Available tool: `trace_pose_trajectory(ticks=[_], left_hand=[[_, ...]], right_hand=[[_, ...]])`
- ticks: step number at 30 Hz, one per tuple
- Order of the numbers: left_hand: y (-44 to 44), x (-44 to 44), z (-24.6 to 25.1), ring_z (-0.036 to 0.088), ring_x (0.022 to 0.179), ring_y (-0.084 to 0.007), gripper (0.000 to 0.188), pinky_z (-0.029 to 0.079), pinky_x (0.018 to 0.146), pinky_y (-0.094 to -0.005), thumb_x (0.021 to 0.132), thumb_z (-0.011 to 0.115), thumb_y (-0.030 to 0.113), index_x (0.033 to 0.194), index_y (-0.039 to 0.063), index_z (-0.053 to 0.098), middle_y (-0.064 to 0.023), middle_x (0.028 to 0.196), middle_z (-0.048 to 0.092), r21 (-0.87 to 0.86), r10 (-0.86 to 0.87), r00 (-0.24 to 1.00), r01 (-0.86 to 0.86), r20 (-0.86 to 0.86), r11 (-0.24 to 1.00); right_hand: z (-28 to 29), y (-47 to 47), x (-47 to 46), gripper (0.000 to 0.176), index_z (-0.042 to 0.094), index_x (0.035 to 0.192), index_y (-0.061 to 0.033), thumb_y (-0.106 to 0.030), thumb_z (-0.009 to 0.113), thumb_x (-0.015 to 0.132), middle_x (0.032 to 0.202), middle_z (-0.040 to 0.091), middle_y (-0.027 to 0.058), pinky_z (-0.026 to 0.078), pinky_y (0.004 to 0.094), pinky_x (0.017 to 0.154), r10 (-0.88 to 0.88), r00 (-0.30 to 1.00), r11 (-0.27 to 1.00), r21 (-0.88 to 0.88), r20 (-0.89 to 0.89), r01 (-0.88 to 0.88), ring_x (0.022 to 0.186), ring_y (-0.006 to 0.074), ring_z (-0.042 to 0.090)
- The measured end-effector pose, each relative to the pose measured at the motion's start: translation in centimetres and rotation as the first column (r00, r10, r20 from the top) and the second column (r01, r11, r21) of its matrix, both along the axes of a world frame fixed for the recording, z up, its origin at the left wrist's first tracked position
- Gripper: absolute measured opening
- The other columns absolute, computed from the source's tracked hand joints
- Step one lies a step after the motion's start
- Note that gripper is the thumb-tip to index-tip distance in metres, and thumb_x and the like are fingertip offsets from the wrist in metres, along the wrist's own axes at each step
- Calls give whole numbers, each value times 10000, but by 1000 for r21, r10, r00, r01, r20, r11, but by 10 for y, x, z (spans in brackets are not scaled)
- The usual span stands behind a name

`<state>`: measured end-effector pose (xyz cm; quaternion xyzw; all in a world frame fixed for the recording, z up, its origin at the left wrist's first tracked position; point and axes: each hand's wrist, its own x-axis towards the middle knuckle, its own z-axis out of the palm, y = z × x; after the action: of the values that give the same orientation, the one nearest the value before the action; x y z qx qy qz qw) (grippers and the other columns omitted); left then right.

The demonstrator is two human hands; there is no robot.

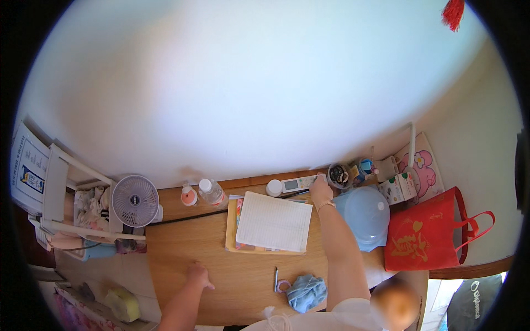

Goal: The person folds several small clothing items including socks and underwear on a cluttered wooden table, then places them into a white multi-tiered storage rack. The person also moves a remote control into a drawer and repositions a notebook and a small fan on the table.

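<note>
My right hand (321, 193) reaches to the back of the wooden desk (174, 265), its fingers on the right end of a white remote control (296, 184); whether they grip it cannot be told. My left hand (200, 276) rests on the desk at the front left, its thumb apart, holding nothing. Between the arms lies a lined paper notebook (275, 221) on a stack of papers and folders. Nearer me are a pen (276, 279), a pink hair tie (283, 285) and a crumpled blue cloth (307, 293). A white-lidded jar (274, 188) stands left of the remote.
Left: a white fan (135, 201), pump bottle (189, 196) and clear plastic bottle (213, 193). Right: a round container (340, 176), translucent blue lidded tub (367, 215), small boxes (397, 189) and red bag (426, 236). A blurred round shape (395, 304) shows beside my right arm.
</note>
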<state>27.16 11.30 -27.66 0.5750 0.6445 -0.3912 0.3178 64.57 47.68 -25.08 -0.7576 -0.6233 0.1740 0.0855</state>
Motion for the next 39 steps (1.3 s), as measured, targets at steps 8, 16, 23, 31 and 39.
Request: trace_pose_trajectory(ticks=[8, 16, 23, 31, 39], left_hand=[[-9, 0, -22, 448, 1258, -357, 1085, 387, 1058, -388, 460, 902, 537, 1283, -58, 523, -223, 1386, 449, 107, 62, 998, -60, -18, 992], [6, 5, 10, 378, 1331, -385, 1165, 326, 1108, -404, 467, 885, 567, 1348, -65, 458, -248, 1453, 374, 60, 16, 999, -13, -43, 998], [4, 7, 14, 338, 1368, -374, 1243, 279, 1136, -414, 449, 881, 590, 1376, -84, 400, -260, 1468, 348, 82, 59, 997, -54, -59, 995], [1, 2, -1, 394, 1330, -345, 1208, 310, 1100, -388, 454, 852, 640, 1349, -68, 456, -233, 1421, 432, 70, -55, 997, 59, -57, 996], [-3, 0, -11, 401, 1327, -327, 1136, 321, 1079, -412, 479, 821, 676, 1312, -35, 520, -226, 1389, 471, 46, -92, 995, 94, -47, 994]], right_hand=[[70, 2, 58, 182, 543, 983, -28, -185, 571, 896, 881, 660, 210, 510, 474, 715, 22, 1000, 946, 323, 6, -23, 818, 390, 642], [10, -4, 9, 167, 606, 1002, -89, -156, 551, 859, 991, 642, 108, 473, 438, 821, 520, 752, 737, 234, 405, -635, 996, 303, 599], [-14, 9, -19, 197, 634, 1000, -78, -185, 517, 881, 1136, 567, 168, 431, 438, 872, 267, 867, 926, 136, 421, -352, 1050, 305, 556], [-17, 24, -22, 313, 682, 1011, -2, -189, 451, 913, 1143, 580, 197, 414, 448, 903, 143, 909, 989, -22, 392, -146, 1043, 344, 555], [-16, 7, -4, 237, 661, 1006, -25, -155, 509, 881, 1000, 630, 132, 460, 407, 873, 333, 847, 911, 91, 415, -403, 1011, 302, 574]])
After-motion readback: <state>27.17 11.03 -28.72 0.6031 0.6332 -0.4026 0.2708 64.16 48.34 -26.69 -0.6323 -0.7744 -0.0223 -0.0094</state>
